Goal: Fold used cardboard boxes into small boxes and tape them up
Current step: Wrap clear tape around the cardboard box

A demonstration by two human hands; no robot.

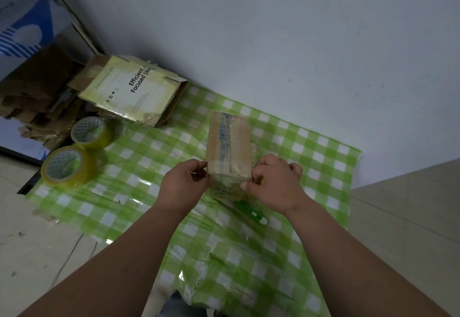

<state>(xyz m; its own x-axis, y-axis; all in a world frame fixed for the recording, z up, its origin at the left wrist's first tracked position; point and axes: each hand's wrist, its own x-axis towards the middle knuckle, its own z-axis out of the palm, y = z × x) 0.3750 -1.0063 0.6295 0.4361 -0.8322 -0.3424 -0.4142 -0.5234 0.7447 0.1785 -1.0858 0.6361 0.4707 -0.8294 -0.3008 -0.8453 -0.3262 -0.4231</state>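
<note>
Cardboard box (229, 147), small and wrapped in clear tape, lies on the green checked plastic sheet (311, 147) spread over the floor, with its long axis running from the person toward the white wall (273, 37); a strip with blue print runs along its top in the same direction, and its near end faces the hands. Far to the left of the box, at the sheet's edge, sit two rolls of yellowish clear tape (68, 166), one just behind the other, each lying tilted on its side. Behind them and still left of the box lies a flattened carton with a pale yellow printed face (132, 90), and beyond it a heap of brown cardboard scraps (37, 87). The left hand (185, 183) is at the box's near left corner, its fingers curled with thumb and forefinger pinching at that edge. The right hand (275, 182) is at the near right corner, its fingers bent and pressed against the box side, thumb on the taped near end. Just below the box, near the right wrist, a green utility knife (251, 213) lies on the sheet.
</note>
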